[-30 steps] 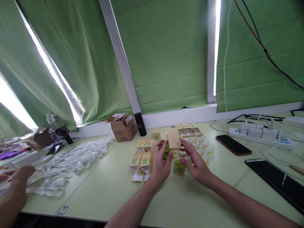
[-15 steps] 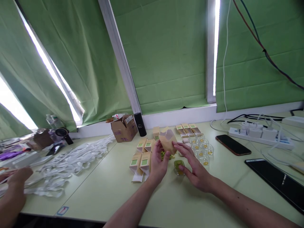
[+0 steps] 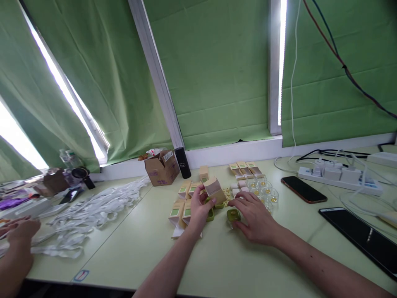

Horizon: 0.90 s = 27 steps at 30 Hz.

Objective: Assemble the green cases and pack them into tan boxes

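Left hand (image 3: 199,209), grip closed on a part-hidden carton (image 3: 216,191)! Right hand (image 3: 254,217) at the green-lidded jar (image 3: 233,215), grip unclear; black cylinder (image 3: 182,163) print illegible.

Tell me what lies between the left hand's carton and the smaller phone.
Head view, from carton to phone: small yellow pieces, pale cylinders, clear cups, then bare table.

Tbl (image 3: 124,252) w/ phones (image 3: 304,189), boxes (image 3: 175,212).
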Tool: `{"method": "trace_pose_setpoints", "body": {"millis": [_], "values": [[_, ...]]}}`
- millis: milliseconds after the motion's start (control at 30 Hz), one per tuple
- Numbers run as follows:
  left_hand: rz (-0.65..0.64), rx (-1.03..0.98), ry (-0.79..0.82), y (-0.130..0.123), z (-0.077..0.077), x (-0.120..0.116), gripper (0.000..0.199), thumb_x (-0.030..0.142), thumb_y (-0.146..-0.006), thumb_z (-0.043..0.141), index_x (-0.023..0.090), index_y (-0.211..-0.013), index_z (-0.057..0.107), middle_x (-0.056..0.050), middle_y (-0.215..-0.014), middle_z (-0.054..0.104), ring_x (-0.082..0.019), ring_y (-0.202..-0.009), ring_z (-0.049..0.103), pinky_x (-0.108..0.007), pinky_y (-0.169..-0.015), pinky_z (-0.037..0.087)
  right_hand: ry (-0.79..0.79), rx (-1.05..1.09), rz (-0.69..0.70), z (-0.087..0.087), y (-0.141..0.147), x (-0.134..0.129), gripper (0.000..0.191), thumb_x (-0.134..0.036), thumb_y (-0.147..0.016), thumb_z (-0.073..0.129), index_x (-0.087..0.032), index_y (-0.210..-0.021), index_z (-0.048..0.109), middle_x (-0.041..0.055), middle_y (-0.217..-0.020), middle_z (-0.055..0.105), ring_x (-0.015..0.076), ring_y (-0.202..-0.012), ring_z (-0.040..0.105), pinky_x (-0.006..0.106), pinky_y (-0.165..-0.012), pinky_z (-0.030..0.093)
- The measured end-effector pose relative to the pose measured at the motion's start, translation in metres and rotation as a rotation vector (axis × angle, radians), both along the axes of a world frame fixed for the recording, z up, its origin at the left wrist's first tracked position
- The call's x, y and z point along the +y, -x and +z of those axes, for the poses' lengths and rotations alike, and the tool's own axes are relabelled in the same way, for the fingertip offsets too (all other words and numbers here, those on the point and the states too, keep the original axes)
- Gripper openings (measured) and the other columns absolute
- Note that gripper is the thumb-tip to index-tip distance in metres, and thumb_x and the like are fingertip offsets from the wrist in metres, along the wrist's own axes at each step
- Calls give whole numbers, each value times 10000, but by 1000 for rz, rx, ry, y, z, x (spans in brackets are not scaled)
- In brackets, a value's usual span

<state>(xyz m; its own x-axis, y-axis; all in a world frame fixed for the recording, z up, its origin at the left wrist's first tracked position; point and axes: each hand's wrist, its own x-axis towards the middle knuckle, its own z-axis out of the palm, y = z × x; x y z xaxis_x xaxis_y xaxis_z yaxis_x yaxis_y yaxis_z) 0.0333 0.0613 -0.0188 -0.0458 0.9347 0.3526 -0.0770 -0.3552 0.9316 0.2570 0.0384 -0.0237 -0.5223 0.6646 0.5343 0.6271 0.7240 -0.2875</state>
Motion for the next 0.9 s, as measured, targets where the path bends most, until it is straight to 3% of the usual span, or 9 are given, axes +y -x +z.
{"method": "trace_pose_setpoints", "body": {"millis": [100, 233, 333, 467, 633, 767, 833, 900], "values": [[-5, 103, 25, 5, 5, 3, 531, 257, -672, 825, 194, -1156, 616, -114, -1153, 753, -319, -1133, 705, -428, -929, 582, 47, -121, -32, 3, -1, 1, 407, -254, -788, 726, -215, -1190, 668, 117, -1141, 754, 345, -1198, 560, 501, -1061, 402], [109, 458, -13, 11, 13, 4, 461, 147, -629, 800, 200, -1079, 716, -88, -1100, 757, -317, -1085, 682, -484, -1004, 515, 56, -182, -87, 5, -6, 7, 424, -203, -735, 732, -208, -1156, 685, 108, -1129, 756, 336, -1202, 553, 472, -1044, 372], [128, 669, 13, 15, 17, 1, 484, 145, -616, 837, 203, -1089, 753, -99, -1116, 742, -336, -1089, 658, -519, -1009, 490, 53, -219, -124, 8, -11, 10, 382, -221, -736, 736, -207, -1116, 696, 107, -1106, 754, 337, -1174, 562, 475, -1019, 363], [70, 804, -24, 17, 15, -1, 509, 195, -604, 897, 220, -1097, 772, -103, -1097, 744, -347, -1088, 653, -534, -1019, 483, 43, -243, -144, 10, -14, 13, 301, -229, -747, 731, -207, -1045, 692, 107, -1061, 760, 334, -1156, 566, 471, -993, 358], [-2, 906, -44, 18, 9, -1, 587, 240, -547, 948, 230, -1097, 742, -95, -1039, 744, -367, -1073, 655, -542, -1025, 481, 46, -250, -146, 9, -14, 13, 266, -219, -743, 730, -210, -1003, 677, 95, -1015, 763, 325, -1134, 578, 461, -961, 362], [-72, 864, -37, 17, 11, -2, 796, 240, -509, 980, 230, -1230, 643, -126, -1183, 704, -373, -1180, 620, -533, -1068, 455, 40, -247, -148, 8, -14, 14, 256, -227, -746, 731, -214, -995, 674, 90, -1013, 764, 322, -1127, 581, 463, -960, 358], [-92, 767, -96, 16, 16, -4, 762, 216, -561, 954, 235, -1241, 611, -126, -1246, 673, -341, -1209, 610, -501, -1069, 466, 41, -253, -154, 8, -14, 14, 265, -225, -739, 736, -217, -997, 677, 93, -1014, 766, 326, -1127, 582, 464, -955, 357], [-98, 666, -193, 14, 21, -7, 598, 190, -652, 891, 237, -1188, 630, -116, -1271, 657, -314, -1240, 602, -479, -1081, 473, 40, -257, -157, 8, -14, 15, 275, -225, -734, 738, -217, -1002, 681, 93, -1008, 767, 327, -1122, 586, 461, -949, 358]]}}
